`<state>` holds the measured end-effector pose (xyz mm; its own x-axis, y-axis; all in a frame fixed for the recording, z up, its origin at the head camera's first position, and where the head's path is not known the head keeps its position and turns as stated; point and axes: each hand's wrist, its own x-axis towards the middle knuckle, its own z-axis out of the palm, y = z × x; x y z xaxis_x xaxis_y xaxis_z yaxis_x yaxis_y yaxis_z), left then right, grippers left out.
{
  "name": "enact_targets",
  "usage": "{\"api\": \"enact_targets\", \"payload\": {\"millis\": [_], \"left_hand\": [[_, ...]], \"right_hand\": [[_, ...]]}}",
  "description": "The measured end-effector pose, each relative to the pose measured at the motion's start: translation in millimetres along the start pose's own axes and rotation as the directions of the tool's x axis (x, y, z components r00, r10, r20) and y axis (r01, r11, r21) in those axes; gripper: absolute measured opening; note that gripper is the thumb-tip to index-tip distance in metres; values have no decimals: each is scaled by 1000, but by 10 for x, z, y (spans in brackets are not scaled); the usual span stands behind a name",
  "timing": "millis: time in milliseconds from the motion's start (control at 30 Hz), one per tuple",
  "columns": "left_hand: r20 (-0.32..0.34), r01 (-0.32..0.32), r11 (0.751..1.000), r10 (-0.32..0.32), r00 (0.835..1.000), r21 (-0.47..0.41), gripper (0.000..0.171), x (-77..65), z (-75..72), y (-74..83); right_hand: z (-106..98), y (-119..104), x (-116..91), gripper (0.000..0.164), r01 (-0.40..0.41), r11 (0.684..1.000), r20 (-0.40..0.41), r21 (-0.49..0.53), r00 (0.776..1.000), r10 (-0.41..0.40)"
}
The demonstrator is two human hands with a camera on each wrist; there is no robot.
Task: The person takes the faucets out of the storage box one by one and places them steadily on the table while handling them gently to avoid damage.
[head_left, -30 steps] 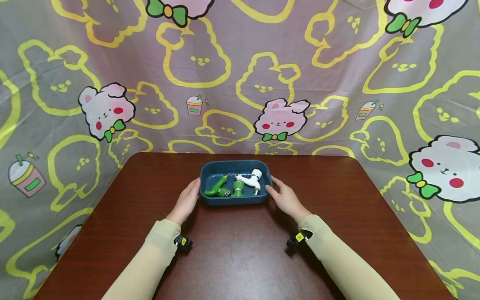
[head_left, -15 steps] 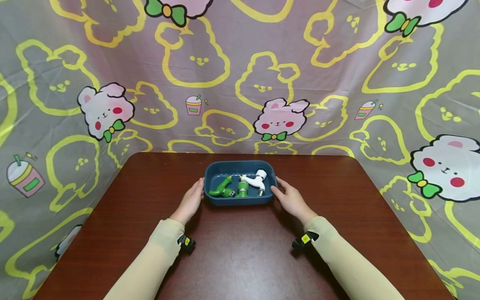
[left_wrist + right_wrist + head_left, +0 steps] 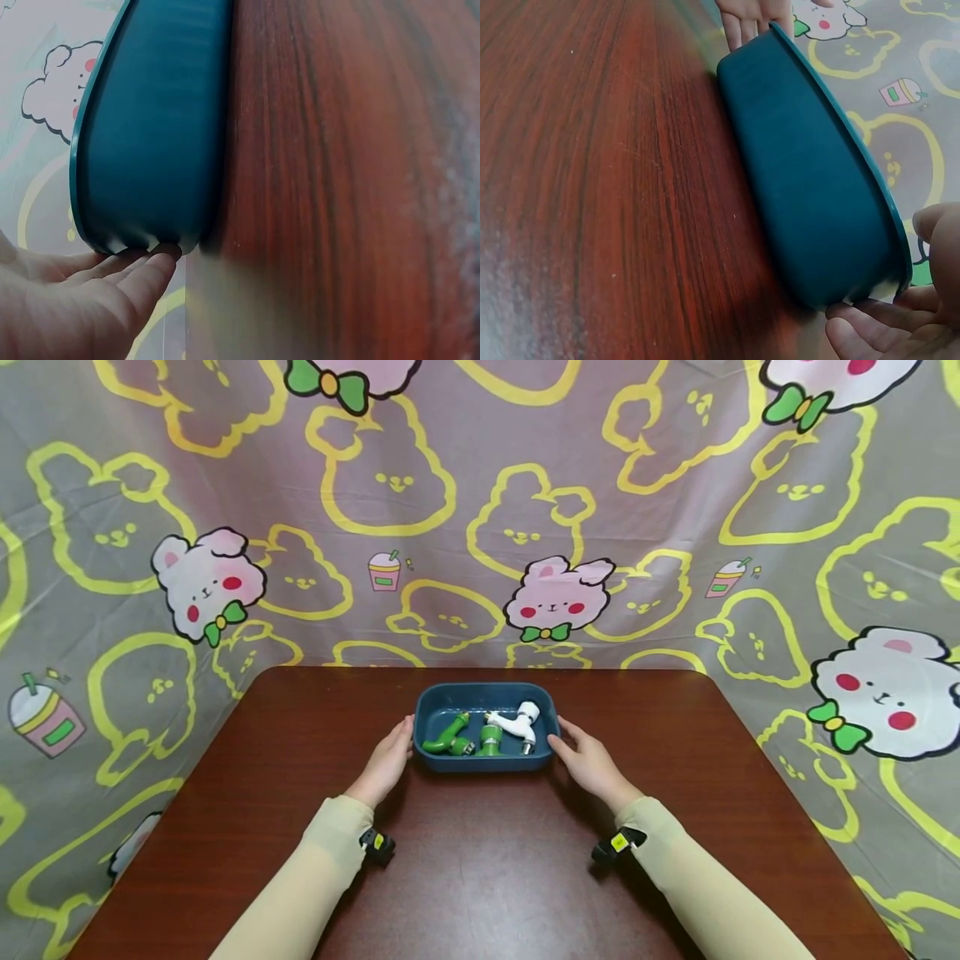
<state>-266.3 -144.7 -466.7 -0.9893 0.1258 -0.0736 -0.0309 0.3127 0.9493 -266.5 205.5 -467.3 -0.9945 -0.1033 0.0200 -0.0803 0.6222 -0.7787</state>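
Note:
A dark blue plastic basin (image 3: 487, 763) stands near the far side of the table, two hands at its short ends. In it lie a green plastic tap (image 3: 447, 737), a second green fitting (image 3: 491, 739) with a metal band, and a white tap (image 3: 519, 723). My left hand (image 3: 386, 767) touches the left end, its fingertips (image 3: 161, 259) against the outer wall below the rim. At the other end, my right hand (image 3: 592, 766) has extended fingers (image 3: 870, 326) against the wall, with the thumb (image 3: 928, 219) apart from them.
The brown wooden table (image 3: 480, 860) reaches back to a patterned cloth (image 3: 442, 460) that hangs behind and on both sides. Each wrist carries a small black camera, the left one (image 3: 377, 846) and the right one (image 3: 617, 845).
The basin with its taps has shifted a little to the right across the table, both hands moving along with it. The shift is smaller in the last half second.

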Motion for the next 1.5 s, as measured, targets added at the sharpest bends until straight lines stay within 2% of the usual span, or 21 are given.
{"api": "enact_targets", "payload": {"millis": [1133, 1200, 1400, 1433, 1500], "left_hand": [[52, -8, 1000, 9, 999, -27, 70, 14, 95, 41], [64, 2, 1000, -1, 998, -29, 68, -15, 90, 102], [55, 0, 1000, 2, 998, -29, 68, -10, 94, 95], [51, -3, 1000, 5, 999, -28, 69, 20, 99, 39], [59, 3, 1000, -1, 998, -31, 67, 17, 97, 44]], "right_hand": [[-81, 72, -50, 62, -18, 1000, -11, -26, 1000, 17], [-88, 72, -57, 62, -17, 1000, -15, -19, 1000, 16], [-96, 67, -67, 62, -17, 1000, -16, -9, 1000, 17], [-92, 67, -64, 62, -19, 1000, -18, -7, 1000, 18], [-85, 73, -55, 60, -23, 1000, -21, 0, 1000, 23]]}}
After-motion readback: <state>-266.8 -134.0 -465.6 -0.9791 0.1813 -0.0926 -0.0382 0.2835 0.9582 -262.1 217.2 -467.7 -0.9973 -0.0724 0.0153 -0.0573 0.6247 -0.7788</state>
